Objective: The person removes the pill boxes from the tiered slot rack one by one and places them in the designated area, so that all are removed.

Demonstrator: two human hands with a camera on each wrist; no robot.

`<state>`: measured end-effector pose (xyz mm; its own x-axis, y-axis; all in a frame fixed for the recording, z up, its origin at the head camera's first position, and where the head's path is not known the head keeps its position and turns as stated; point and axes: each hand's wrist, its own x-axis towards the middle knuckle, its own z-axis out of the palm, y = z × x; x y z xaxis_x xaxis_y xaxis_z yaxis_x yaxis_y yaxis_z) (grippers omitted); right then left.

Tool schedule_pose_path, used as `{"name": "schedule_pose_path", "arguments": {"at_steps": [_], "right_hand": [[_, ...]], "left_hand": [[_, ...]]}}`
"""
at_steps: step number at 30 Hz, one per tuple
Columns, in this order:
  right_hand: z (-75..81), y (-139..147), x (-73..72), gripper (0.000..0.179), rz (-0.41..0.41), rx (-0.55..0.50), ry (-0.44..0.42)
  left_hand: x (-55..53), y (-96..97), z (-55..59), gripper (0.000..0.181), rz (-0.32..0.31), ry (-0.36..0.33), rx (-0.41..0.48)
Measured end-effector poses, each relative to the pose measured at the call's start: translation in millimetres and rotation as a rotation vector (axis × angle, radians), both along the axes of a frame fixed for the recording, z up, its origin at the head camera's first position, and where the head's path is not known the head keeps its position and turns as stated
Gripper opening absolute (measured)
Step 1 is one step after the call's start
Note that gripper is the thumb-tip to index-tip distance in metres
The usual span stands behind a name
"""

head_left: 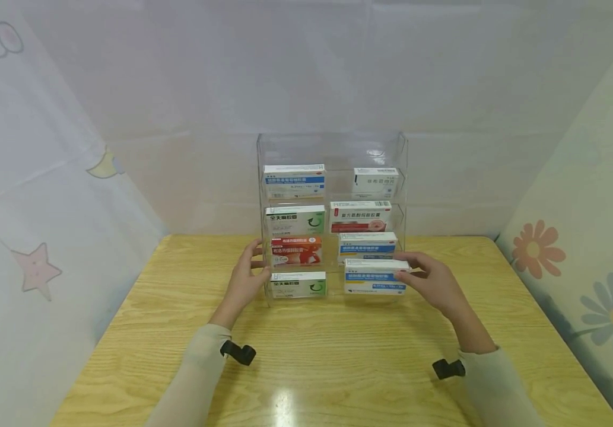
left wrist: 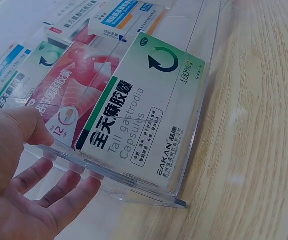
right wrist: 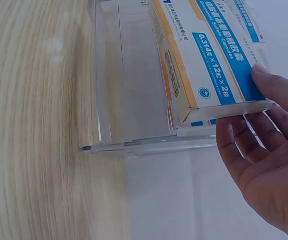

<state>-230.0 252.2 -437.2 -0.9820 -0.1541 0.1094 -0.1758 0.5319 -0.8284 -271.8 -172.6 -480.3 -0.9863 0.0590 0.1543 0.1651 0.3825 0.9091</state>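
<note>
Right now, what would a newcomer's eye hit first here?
First, the clear plastic tiered rack standing on the yellow wood-grain table, the person's left hand gripping its left side. Next, the white-and-blue cardboard medicine box pinched by the right hand at the rack's lower right. Then the vivid red-orange cardboard box, second from bottom in the left column.
</note>
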Motion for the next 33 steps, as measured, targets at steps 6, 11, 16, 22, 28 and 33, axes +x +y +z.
{"name": "schedule_pose_path", "arguments": {"at_steps": [6,11,16,22,28,33], "right_hand": [[-2.9,9,2.2,0.052,0.016,0.004,0.014],[-5.8,17,5.1,0.052,0.017,0.027,0.018],[-8.4,25,7.4,0.053,0.01,0.024,-0.02],[-10.4,38,9.7,0.05,0.021,0.03,-0.034],[-9.7,49,15.0,0.048,0.025,0.032,-0.044],[-9.2,60,19.4,0.048,0.025,0.06,-0.045]], "left_hand": [[1.2,0.0,1.4,0.074,0.0,0.002,0.004],[1.6,-0.3,1.6,0.076,0.001,-0.007,-0.001],[0.2,-1.2,-0.4,0.077,-0.001,-0.01,-0.004],[-0.8,-1.7,-1.8,0.078,-0.005,-0.006,-0.01],[-0.4,-1.5,-1.5,0.078,-0.01,-0.008,-0.015],[0.0,-1.3,-0.4,0.077,-0.017,-0.01,-0.012]]}}
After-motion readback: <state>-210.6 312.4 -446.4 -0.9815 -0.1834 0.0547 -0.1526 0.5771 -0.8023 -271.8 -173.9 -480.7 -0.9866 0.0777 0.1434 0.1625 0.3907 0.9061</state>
